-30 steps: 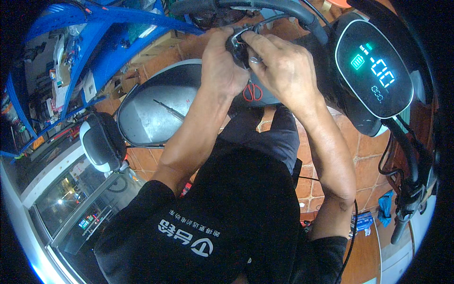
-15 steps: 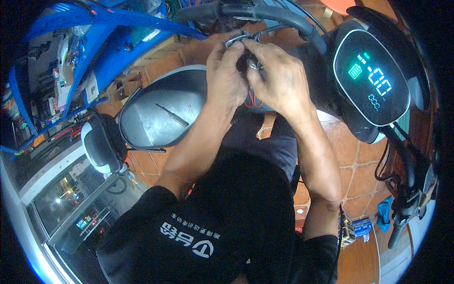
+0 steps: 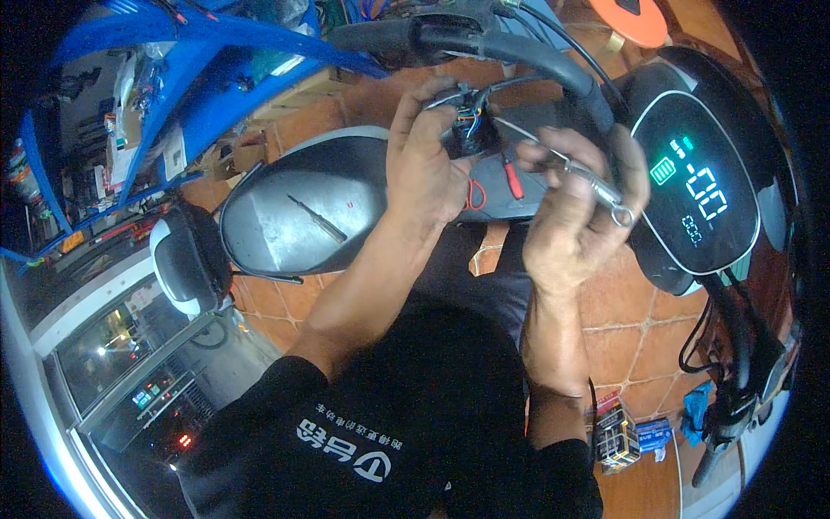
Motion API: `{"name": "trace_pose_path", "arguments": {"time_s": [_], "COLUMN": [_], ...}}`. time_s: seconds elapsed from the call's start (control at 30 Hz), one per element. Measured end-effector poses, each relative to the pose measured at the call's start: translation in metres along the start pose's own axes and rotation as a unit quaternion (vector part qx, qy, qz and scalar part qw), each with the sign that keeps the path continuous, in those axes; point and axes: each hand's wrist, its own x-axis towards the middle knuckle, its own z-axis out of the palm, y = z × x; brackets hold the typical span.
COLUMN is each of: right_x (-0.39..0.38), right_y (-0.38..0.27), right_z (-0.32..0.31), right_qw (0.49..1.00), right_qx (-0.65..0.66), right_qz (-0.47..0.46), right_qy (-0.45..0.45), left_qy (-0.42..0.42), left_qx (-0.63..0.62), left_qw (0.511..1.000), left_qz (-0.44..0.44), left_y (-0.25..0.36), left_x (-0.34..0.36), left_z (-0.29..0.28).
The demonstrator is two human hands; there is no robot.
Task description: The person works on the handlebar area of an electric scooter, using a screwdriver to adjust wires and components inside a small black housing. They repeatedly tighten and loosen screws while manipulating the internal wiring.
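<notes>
My left hand grips a small black housing, opened to show thin coloured wires, with a black cable rising from it. My right hand holds a silver tool with a ring at its rear, its thin shaft pointing toward the housing; whether the tip touches cannot be told. A red-handled tool and red scissor handles, partly hidden, lie below the housing on a dark surface. A curved black handlebar tube arches above my hands, beside the lit display panel.
A black scooter seat with a screwdriver on it is at left, beside blue shelving full of parts. An orange round stool is at top. Small boxes and another handlebar are at lower right.
My right hand has pulled back rightward from the housing, and the silver tool now shows fully in it. The housing's wires have come into view. The handlebar and display sit lower in the picture.
</notes>
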Motion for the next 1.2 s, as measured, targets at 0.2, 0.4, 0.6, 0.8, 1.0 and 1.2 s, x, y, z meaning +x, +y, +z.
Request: {"name": "trace_pose_path", "arguments": {"time_s": [0.2, 0.4, 0.6, 0.8, 1.0, 1.2], "right_x": [-0.007, -0.006, -0.007, -0.01, -0.078, -0.189], "right_y": [0.025, 0.036, 0.04, 0.024, 0.075, 0.281], "right_z": [0.011, 0.014, 0.015, 0.004, -0.056, -0.105], "right_qw": [0.998, 0.988, 0.988, 0.994, 0.944, 0.782], "right_qx": [-0.062, -0.105, -0.106, -0.086, -0.191, -0.428], "right_qz": [-0.01, -0.082, -0.093, -0.074, 0.268, 0.377], "right_qy": [-0.006, -0.08, -0.064, -0.001, -0.035, -0.253], "left_qy": [0.032, -0.007, -0.026, -0.024, 0.022, -0.023], "left_qx": [0.071, -0.017, -0.012, 0.008, 0.032, 0.044], "left_qw": [0.996, 0.999, 0.999, 1.0, 0.999, 0.999], "left_qz": [0.033, 0.038, 0.031, 0.011, 0.017, -0.009], "left_y": [-0.003, -0.003, -0.005, -0.007, 0.005, 0.007], "left_x": [0.004, 0.003, 0.006, 0.009, 0.014, 0.02], "left_z": [0.001, 0.004, 0.0, -0.003, -0.001, -0.01]}}
